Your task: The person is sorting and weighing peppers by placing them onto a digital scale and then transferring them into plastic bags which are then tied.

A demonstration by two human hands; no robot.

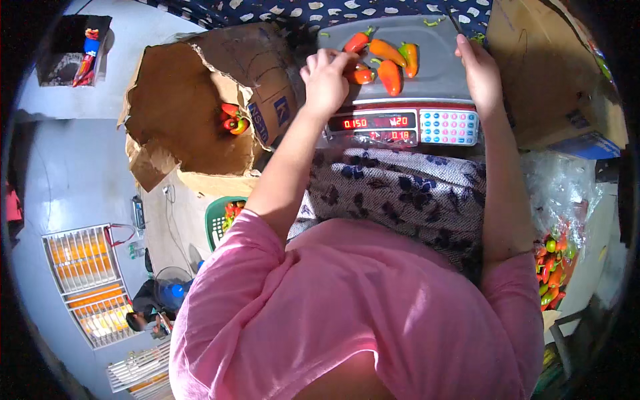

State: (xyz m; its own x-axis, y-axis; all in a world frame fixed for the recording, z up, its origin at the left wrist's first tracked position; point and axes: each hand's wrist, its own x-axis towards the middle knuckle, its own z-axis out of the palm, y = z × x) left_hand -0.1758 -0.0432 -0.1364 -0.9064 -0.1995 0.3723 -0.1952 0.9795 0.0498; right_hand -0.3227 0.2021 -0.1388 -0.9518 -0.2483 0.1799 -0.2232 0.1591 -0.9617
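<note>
A grey digital weighing scale (433, 80) stands in front of me with several orange and red peppers (390, 63) on its pan. My left hand (325, 79) is at the pan's left edge, fingers curled around a red pepper (362, 74). My right hand (479, 70) rests flat on the pan's right edge, fingers together, holding nothing. The scale's red lit display (373, 123) and keypad (448, 125) face me.
A torn cardboard box (193, 107) at left holds a few peppers (233, 119). A green basket (223, 220) with peppers sits below it. A clear plastic bag of peppers (553, 267) lies at right. Another cardboard box (553, 73) stands at far right.
</note>
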